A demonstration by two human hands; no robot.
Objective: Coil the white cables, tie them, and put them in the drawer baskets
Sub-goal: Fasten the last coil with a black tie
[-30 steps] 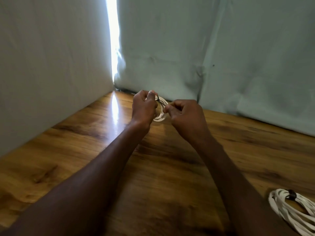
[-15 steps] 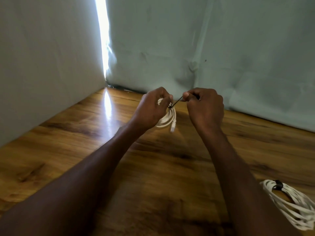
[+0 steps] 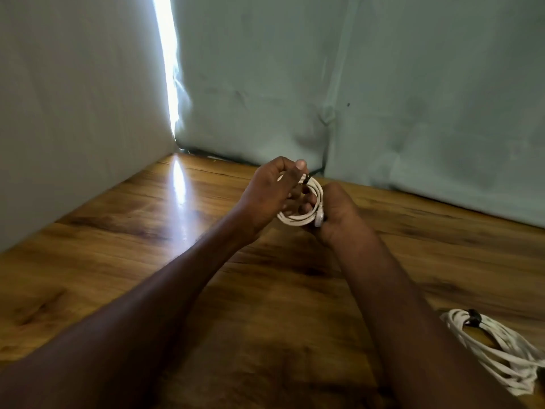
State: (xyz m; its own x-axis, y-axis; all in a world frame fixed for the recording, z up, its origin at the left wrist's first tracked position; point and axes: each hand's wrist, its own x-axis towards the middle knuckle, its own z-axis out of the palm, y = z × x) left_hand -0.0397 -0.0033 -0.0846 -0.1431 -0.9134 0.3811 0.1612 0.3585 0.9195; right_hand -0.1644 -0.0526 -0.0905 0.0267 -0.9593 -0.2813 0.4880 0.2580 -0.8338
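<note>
2 hands hold 1 small coil of white cable [image 3: 306, 209] above the wooden table [image 3: 118, 231]. Left hand [image 3: 269, 191]: thumb and fingers pinch the coil's top at a dark tie [image 3: 307, 179]. Right hand [image 3: 339, 212]: fingers curl around the coil's right side (plug end beside the palm). Second tied coil [image 3: 498, 349] lies on the table, well apart at lower right.

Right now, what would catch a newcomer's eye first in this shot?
The bright slit of light between the cloth backdrops, upper left, glaring on the wooden table. At centre, the left hand and right hand hold a small white cable coil. A tied coil lies lower right.
</note>
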